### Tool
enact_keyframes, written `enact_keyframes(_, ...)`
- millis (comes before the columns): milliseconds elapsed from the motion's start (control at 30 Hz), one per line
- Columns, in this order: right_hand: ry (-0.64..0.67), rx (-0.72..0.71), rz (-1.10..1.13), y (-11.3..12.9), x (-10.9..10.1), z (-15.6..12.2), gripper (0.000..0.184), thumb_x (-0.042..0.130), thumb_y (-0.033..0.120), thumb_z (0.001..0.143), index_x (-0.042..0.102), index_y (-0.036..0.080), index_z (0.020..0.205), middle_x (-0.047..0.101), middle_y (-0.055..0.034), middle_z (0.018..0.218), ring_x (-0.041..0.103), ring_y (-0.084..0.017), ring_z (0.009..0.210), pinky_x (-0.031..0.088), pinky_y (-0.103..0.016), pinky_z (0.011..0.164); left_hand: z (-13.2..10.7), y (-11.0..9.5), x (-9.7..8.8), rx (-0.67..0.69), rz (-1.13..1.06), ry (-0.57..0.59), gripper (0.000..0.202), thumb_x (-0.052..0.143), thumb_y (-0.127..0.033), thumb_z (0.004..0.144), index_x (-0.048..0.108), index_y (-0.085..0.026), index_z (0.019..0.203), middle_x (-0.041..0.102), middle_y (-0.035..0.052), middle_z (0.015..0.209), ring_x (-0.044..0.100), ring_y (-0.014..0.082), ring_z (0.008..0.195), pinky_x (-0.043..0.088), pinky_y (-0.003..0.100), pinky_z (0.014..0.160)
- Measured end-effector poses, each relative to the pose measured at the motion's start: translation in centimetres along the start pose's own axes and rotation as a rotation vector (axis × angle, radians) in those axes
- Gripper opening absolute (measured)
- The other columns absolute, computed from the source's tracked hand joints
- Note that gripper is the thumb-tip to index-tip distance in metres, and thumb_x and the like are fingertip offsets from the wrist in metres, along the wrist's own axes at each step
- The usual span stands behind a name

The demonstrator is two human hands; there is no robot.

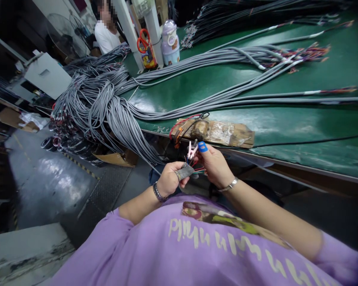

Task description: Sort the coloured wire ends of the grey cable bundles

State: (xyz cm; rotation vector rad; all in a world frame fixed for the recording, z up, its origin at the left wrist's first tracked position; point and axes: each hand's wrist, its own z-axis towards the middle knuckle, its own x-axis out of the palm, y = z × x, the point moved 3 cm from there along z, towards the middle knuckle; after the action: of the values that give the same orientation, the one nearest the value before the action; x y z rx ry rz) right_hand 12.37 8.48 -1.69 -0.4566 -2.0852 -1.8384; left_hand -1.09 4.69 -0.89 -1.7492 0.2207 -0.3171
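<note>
My left hand, its thumb wrapped in a grey cover, is closed on the end of a grey cable. Thin coloured wires in red, green and white fan out from that end, between my two hands. My right hand wears a blue cover on its thumb; its fingers are bent in a pinch at the wires, and the fingertips are partly hidden. Right beside that thumb is a pale pink clip, in front of a worn wooden block at the bench edge. Whether my fingers touch the clip is unclear.
Grey cables drape over the left end of the green bench; several run along it. A lilac bottle and red-handled scissors stand by a post. Black cables lie behind. A person sits far left.
</note>
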Motion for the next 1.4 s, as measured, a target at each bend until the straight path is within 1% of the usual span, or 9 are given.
enact_keyframes(100, 0.139, 0.180, 0.123, -0.3, 0.6, 0.2, 0.054, 0.069, 0.072, 0.066, 0.065, 0.018, 0.069, 0.060, -0.0008, 0.061, 0.052, -0.011, 0.052, 0.043, -0.023, 0.047, 0.3, -0.2, 0.1, -0.010, 0.022, 0.027, 0.045, 0.066, -0.052, 0.077, 0.052, -0.015, 0.056, 0.048, -0.0038, 0.044, 0.037, 0.0053, 0.036, 0.028, 0.021, 0.039)
enact_keyframes(200, 0.169, 0.283, 0.247, -0.4, 0.9, 0.3, 0.053, 0.075, 0.068, 0.062, 0.066, 0.017, 0.072, 0.062, -0.0014, 0.062, 0.054, -0.012, 0.052, 0.046, -0.024, 0.047, 0.4, -0.4, 0.2, -0.015, 0.060, 0.039, 0.046, 0.065, -0.054, 0.077, 0.052, -0.015, 0.055, 0.048, -0.0036, 0.045, 0.037, 0.0054, 0.037, 0.029, 0.021, 0.041)
enact_keyframes(467, 0.061, 0.226, 0.274, 0.0, 1.0, 0.4, 0.046, 0.082, 0.059, 0.060, 0.065, 0.017, 0.066, 0.061, 0.0006, 0.059, 0.052, -0.009, 0.050, 0.045, -0.022, 0.047, 0.5, 0.0, 0.1, -0.039, 0.082, 0.015, 0.046, 0.064, -0.053, 0.077, 0.050, -0.016, 0.053, 0.047, -0.0036, 0.043, 0.038, 0.0061, 0.037, 0.028, 0.022, 0.041)
enact_keyframes(800, 0.077, 0.255, 0.281, -0.5, 1.2, 0.1, 0.054, 0.072, 0.070, 0.064, 0.062, 0.018, 0.068, 0.058, 0.0008, 0.057, 0.050, -0.009, 0.046, 0.043, -0.022, 0.042, 0.4, -0.1, -0.1, -0.049, 0.093, 0.002, 0.045, 0.064, -0.052, 0.077, 0.052, -0.016, 0.054, 0.047, -0.0038, 0.044, 0.038, 0.0060, 0.037, 0.028, 0.021, 0.040)
enact_keyframes(967, 0.143, 0.329, 0.312, -0.4, 1.3, -0.1, 0.055, 0.060, 0.074, 0.073, 0.064, 0.019, 0.077, 0.061, -0.0006, 0.063, 0.054, -0.011, 0.051, 0.047, -0.022, 0.045, -0.2, -0.3, -0.1, -0.037, 0.097, 0.006, 0.047, 0.064, -0.055, 0.077, 0.051, -0.016, 0.054, 0.047, -0.0039, 0.044, 0.038, 0.0058, 0.038, 0.029, 0.021, 0.041)
enact_keyframes(1100, 0.160, 0.351, 0.306, 0.0, 1.1, -0.1, 0.048, 0.057, 0.067, 0.081, 0.067, 0.020, 0.081, 0.065, -0.0028, 0.070, 0.056, -0.012, 0.056, 0.048, -0.022, 0.048, -0.9, -0.4, -0.1, -0.023, 0.091, 0.007, 0.046, 0.065, -0.053, 0.078, 0.051, -0.015, 0.054, 0.048, -0.0033, 0.045, 0.040, 0.0059, 0.039, 0.029, 0.021, 0.042)
enact_keyframes(1267, 0.151, 0.342, 0.293, 0.4, 0.6, -0.2, 0.027, 0.069, 0.046, 0.080, 0.068, 0.019, 0.079, 0.066, -0.0017, 0.072, 0.057, -0.011, 0.058, 0.049, -0.020, 0.051, -1.3, -0.1, -0.3, -0.017, 0.039, -0.038, 0.044, 0.065, -0.054, 0.078, 0.055, -0.015, 0.060, 0.050, -0.0038, 0.047, 0.039, 0.0061, 0.039, 0.030, 0.021, 0.041)
enact_keyframes(1333, 0.159, 0.339, 0.285, 0.4, 0.6, -0.2, 0.026, 0.069, 0.045, 0.081, 0.068, 0.019, 0.080, 0.066, -0.0015, 0.071, 0.058, -0.011, 0.058, 0.050, -0.020, 0.050, -1.2, -0.1, -0.3, -0.008, 0.023, -0.068, 0.044, 0.065, -0.056, 0.077, 0.055, -0.016, 0.060, 0.050, -0.0038, 0.047, 0.039, 0.0060, 0.039, 0.031, 0.021, 0.041)
enact_keyframes(1400, 0.161, 0.339, 0.266, 0.4, 0.7, -0.2, 0.030, 0.067, 0.049, 0.081, 0.067, 0.019, 0.079, 0.066, -0.0021, 0.070, 0.058, -0.011, 0.056, 0.049, -0.021, 0.048, -1.1, -0.1, -0.2, -0.007, 0.011, -0.092, 0.045, 0.066, -0.056, 0.076, 0.054, -0.016, 0.061, 0.050, -0.0038, 0.047, 0.039, 0.0058, 0.039, 0.031, 0.021, 0.041)
